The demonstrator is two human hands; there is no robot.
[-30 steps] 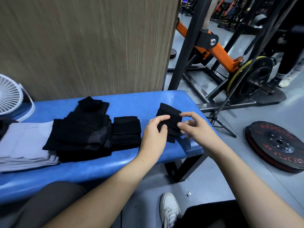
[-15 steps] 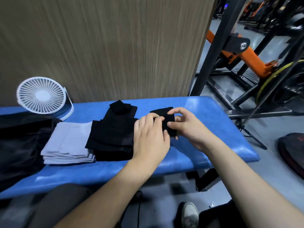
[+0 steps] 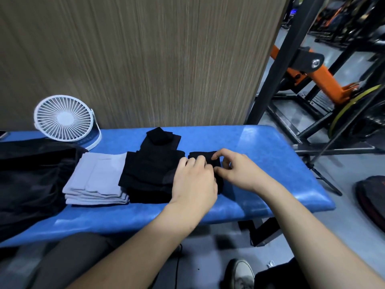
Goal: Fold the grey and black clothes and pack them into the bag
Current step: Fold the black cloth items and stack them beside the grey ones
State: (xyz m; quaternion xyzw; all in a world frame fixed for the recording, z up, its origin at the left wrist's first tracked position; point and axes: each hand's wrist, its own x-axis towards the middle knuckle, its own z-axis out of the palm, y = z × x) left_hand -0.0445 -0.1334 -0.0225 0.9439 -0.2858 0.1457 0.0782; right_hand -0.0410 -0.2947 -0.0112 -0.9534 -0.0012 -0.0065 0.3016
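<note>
Piece: small black garment (image 3: 205,160), on the worktop (image 3: 270,147) just right of the black stack (image 3: 152,170).
Axis: long side runs near-to-far, parallel to the stack's right edge.
Left hand (image 3: 195,182): stack side, fingers curled over the piece, grasping it.
Right hand (image 3: 235,171): side away from the stack, thumb and forefinger pinching its edge.
Look: folded, matte, soft; largely hidden by the hands.
Judgement: left hand is nearer the stack.

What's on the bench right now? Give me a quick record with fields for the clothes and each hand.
surface: blue bench
black stack: folded, mid-bench
grey stack: folded, left of black stack
small black cloth: right of black stack, being handled
left hand: on the cloth, grip hidden
right hand: pinches the cloth
</note>
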